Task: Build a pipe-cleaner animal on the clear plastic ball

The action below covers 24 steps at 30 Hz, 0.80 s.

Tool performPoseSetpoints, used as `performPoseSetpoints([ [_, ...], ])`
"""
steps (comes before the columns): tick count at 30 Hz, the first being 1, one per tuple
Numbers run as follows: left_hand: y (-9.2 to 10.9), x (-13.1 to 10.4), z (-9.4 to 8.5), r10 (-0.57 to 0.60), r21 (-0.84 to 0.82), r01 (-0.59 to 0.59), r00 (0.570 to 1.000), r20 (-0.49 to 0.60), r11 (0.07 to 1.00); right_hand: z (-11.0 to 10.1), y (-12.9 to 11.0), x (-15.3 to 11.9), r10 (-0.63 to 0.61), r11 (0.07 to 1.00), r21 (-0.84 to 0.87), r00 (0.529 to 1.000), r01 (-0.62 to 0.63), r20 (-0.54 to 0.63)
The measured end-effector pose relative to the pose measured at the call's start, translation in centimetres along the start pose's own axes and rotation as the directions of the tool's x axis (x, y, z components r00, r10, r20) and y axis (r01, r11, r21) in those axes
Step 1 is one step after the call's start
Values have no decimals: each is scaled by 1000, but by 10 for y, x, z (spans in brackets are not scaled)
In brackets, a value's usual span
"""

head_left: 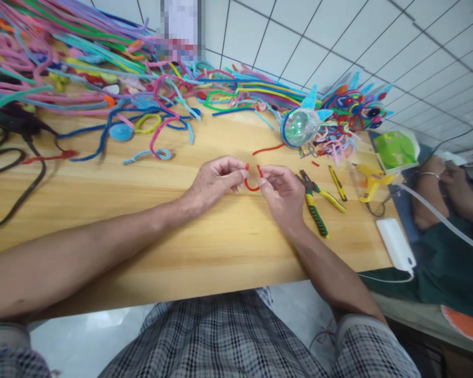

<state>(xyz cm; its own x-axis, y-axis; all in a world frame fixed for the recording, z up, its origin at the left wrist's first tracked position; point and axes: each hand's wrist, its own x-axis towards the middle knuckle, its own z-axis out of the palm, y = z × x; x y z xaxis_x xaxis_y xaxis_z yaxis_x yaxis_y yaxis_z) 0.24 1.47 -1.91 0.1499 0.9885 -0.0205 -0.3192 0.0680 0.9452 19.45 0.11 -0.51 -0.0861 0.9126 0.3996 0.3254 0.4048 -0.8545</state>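
Observation:
A short red pipe cleaner (253,189) is bent into a U between my two hands, its open side facing away from me. My left hand (219,181) pinches one end of it between thumb and fingers. The other end is gripped the same way by my right hand (281,191). Both hands are just above the wooden table (205,252). Beyond them lies another red pipe cleaner (268,149), running toward a clear ball with light blue spikes (300,127). Pliers (315,202) with yellow and green handles lie right of my right hand.
A yellow utility knife (338,183), a yellow glue gun (372,181) and a white power bank (395,244) lie to the right. Heaps of coloured pipe cleaners (114,79) line the back. A black cable (27,194) loops at left. Another person's arm (429,197) is at far right.

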Motion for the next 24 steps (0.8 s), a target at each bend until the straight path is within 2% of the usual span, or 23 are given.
performPoseSetpoints([
  [5, 0, -3, 2, -30, -18, 31, 999, 33, 999, -1, -4, 0, -100, 985, -142, 995, 101, 13],
  [13, 1, -5, 3, -49, -48, 51, 998, 50, 998, -2, -7, 3, -255, 911, -314, 964, 266, 77],
  [18, 0, -5, 3, -41, -58, 44, 997, 62, 997, -3, -6, 4, -300, 903, -296, 950, 312, 87],
  [24, -1, -6, 4, -53, -57, 56, 997, 56, 997, -2, -5, 4, -279, 902, -318, 956, 292, 87],
])
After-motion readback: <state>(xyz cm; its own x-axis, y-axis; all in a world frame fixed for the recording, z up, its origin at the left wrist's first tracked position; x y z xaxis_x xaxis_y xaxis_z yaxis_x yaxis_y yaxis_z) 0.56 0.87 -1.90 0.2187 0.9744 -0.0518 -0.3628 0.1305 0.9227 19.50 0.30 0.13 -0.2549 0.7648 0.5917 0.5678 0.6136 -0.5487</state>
